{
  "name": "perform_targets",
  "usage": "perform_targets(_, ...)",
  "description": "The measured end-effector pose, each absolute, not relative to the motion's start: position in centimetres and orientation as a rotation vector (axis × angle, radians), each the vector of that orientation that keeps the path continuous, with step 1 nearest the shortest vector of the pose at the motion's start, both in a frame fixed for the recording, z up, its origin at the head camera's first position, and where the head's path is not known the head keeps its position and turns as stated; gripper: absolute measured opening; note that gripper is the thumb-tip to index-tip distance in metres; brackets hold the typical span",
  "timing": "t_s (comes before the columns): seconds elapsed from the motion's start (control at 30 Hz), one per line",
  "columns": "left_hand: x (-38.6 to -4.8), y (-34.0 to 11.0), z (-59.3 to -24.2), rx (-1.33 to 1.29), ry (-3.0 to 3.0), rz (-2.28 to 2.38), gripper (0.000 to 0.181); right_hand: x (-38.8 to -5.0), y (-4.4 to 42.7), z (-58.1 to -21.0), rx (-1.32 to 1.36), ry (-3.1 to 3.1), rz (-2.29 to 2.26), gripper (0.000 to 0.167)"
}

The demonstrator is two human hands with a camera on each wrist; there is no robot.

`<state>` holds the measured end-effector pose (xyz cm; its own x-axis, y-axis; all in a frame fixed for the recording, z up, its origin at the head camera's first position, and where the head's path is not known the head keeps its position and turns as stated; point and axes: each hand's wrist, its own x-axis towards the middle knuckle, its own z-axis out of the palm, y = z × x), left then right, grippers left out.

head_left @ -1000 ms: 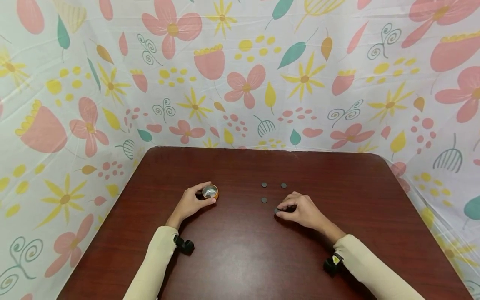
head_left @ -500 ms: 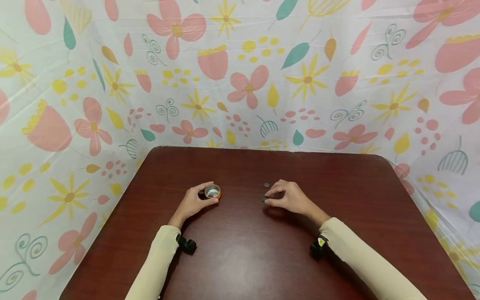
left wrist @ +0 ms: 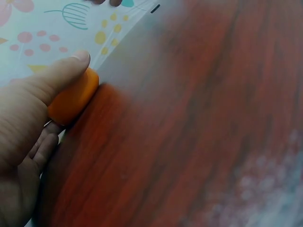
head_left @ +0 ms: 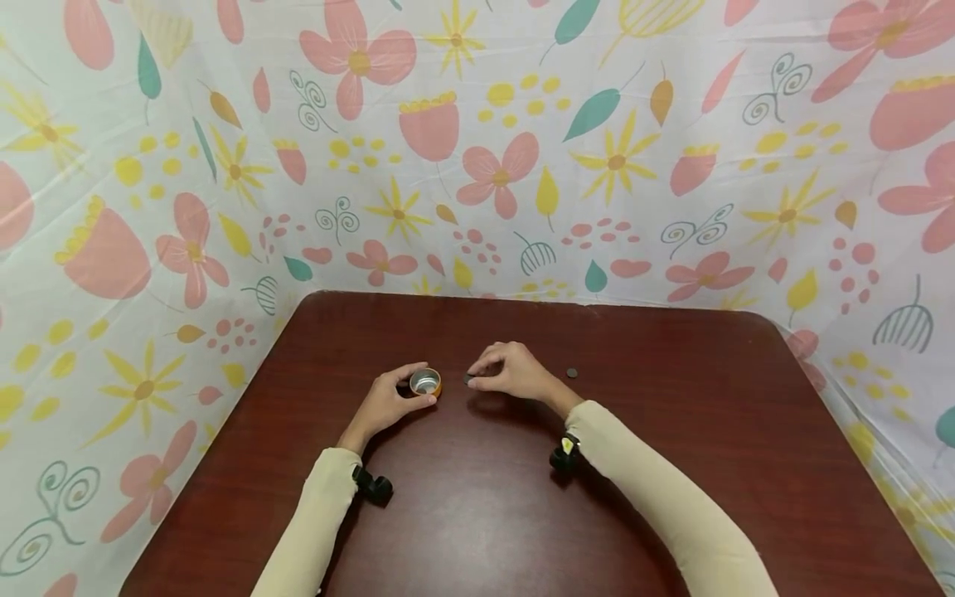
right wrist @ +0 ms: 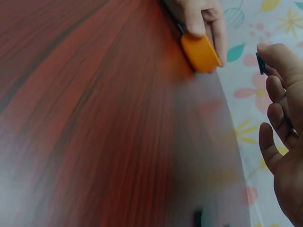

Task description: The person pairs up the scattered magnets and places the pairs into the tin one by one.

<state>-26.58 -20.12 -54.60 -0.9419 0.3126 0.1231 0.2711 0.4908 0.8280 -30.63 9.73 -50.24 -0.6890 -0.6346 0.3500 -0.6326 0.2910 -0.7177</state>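
Note:
A small round tin [head_left: 426,382], orange outside and silvery inside, stands on the table with its mouth up. My left hand [head_left: 382,408] holds it from the left, thumb on the near side and fingers on the far side. Just right of the tin, my right hand [head_left: 516,371] pinches a small dark disc [right wrist: 260,63] between thumb and fingertips. That disc is above the table and apart from the tin. Another dark disc [head_left: 571,373] lies on the table to the right of my right wrist. The right hand and forearm hide part of the table behind them.
The brown wooden table [head_left: 477,497] reaches back to a flower-printed cloth [head_left: 492,166], which also hangs along both sides. A black wrist camera [head_left: 373,487] sits on my left sleeve, and another camera [head_left: 563,458] on my right.
My right hand has moved left across the table with the dark disc, close to the tin. The disc at right has come back into view. My left hand stays on the tin.

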Motion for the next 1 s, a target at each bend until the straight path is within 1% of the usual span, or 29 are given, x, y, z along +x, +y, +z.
perform_targets(0.2,-26.5,-20.2,-54.6,0.537,2.673,1.49,0.072,-31.8,6.2,-50.2,-1.221,2.491,-1.407,0.017)
perform_targets(0.43,-26.4,-20.0,-54.5,0.533,2.688,1.492,0.071,-32.4,3.7,-50.8,-1.172,2.434,-1.455,0.018)
perform_targets(1.0,-26.6,-20.0,-54.7,0.515,2.686,1.493,0.073,-32.2,2.3,-52.6,-1.076,2.42,-1.451,0.02)
